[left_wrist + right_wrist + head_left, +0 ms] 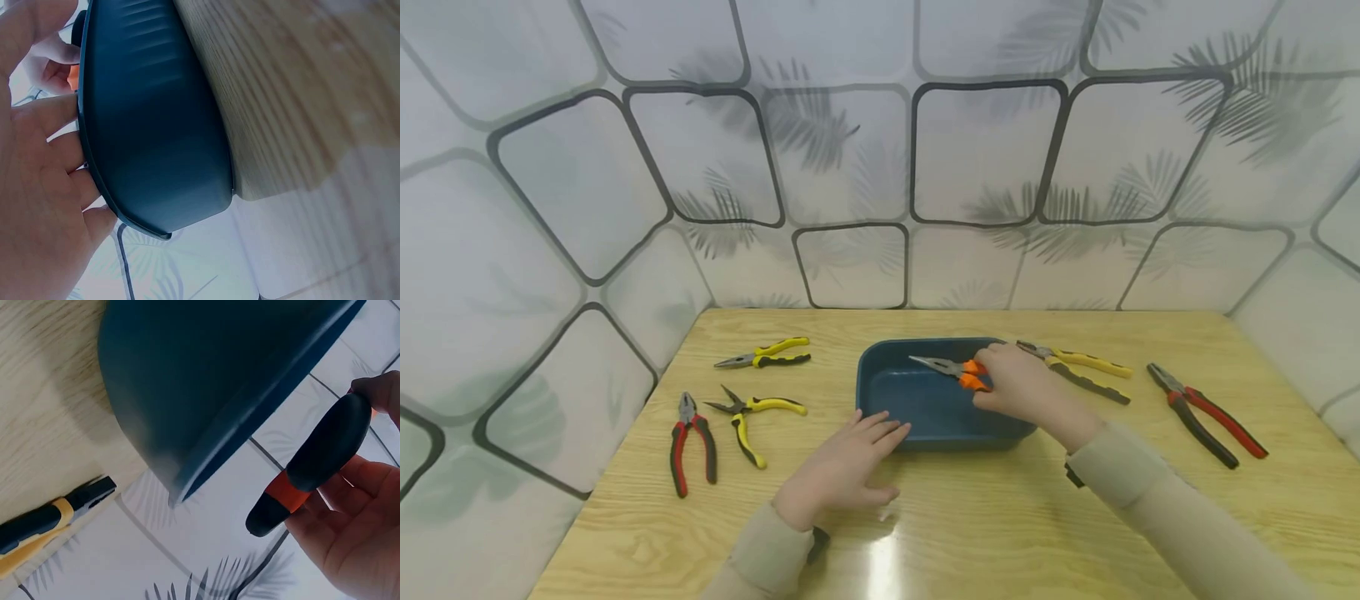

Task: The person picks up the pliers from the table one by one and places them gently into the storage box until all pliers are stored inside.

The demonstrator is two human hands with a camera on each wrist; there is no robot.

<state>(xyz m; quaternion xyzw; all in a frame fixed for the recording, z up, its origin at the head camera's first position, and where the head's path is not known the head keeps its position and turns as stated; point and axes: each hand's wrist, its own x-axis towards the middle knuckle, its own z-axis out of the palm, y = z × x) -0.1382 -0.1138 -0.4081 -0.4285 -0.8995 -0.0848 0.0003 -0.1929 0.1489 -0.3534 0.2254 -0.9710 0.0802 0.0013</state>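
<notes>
Gripped the orange pliers [953,369] in the right hand [1022,382], with thumb and fingers curled about smooth, rounded grips of orange and black. Held them over the tray [955,444], with the slim, tapering metal nose pointing left. Could not tell of any contact between metal and tray floor. Laid the left hand [848,468] across the tray's near left rim, with straight, slightly spread fingers and the thumb apart; lost the fingertips behind the tray wall in the left wrist view. Saw in the tray a dark blue, plastic-looking oblong with rounded corners and a thin lip, set on the table [1000,533] of pale, glossy, wavy wood grain. Found on the left the far yellow pliers [763,359], slender-nosed; the near yellow pliers [740,407], splayed wide; and the left red pliers [687,414], with bowed black-and-red handles. Found on the right the blunt yellow pliers [1052,357], square-tipped and just beside the tray, then the right red pliers [1184,397], well apart from it. Noted behind everything the wall [865,267], printed with rounded dark outlines and feathery grey leaves.
</notes>
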